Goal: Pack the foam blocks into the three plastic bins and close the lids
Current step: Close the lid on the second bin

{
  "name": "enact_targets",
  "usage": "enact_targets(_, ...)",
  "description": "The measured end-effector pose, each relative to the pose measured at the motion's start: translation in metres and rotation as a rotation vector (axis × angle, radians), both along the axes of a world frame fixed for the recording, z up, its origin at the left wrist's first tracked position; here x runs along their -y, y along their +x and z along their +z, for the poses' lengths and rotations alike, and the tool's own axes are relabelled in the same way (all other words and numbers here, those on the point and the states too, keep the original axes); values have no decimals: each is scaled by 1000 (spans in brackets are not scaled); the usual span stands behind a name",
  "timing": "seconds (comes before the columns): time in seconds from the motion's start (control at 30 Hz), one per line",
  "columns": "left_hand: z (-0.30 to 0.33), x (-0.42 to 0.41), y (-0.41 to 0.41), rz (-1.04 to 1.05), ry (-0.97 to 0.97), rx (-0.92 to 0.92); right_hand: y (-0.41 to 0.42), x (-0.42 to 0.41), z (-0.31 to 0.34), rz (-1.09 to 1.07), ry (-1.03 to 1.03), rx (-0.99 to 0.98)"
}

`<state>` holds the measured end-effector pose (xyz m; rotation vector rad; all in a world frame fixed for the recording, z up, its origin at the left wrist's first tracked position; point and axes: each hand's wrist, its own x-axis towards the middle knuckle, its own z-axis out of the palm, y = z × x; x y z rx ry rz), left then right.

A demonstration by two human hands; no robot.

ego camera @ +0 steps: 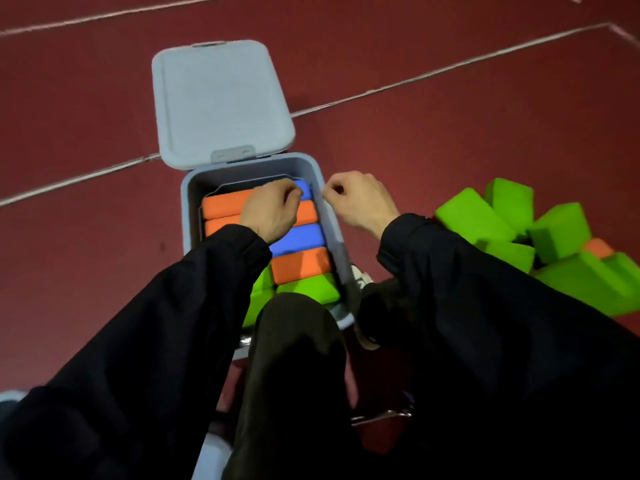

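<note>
An open grey-blue plastic bin (194, 216) stands on the floor in front of me, its lid (221, 102) flipped back. Orange foam blocks (221, 206), blue foam blocks (298, 237) and green foam blocks (308, 287) lie packed side by side inside. My left hand (273, 211) rests on the orange blocks, its fingers curled down onto the far blue block (304, 189). My right hand (360, 202) is at the bin's right rim with fingers curled, and thumb and finger pinch a thin clear edge (323, 197) that runs round the blocks. My sleeves hide the bin's near part.
A loose pile of green foam blocks (485, 216) with one orange block (597, 247) lies on the red floor to the right. My knee (298, 327) covers the bin's near end. Grey-blue plastic pieces show at the bottom left (10, 398) and bottom (207, 455).
</note>
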<state>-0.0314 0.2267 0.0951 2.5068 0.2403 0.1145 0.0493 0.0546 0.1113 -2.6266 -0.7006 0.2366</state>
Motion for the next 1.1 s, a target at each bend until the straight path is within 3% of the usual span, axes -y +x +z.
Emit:
enact_targets(0.2, 38, 63, 26, -171, 23, -4, -9, 65, 45, -87, 39, 30)
enact_targets(0.53, 98, 325, 47, -629, 3, 82, -67, 351, 73, -573, 65, 94)
enact_targets(0.8, 67, 518, 22, -906, 0, 8, -137, 526, 39, -881, 58, -1)
enact_targets(0.97, 24, 599, 1, -1082, 32, -110, -180, 583, -16, -1075, 150, -125)
enact_targets(1.1, -31, 648, -15, -1201, 179, -199, -211, 601, -80, -1221, 223, -251)
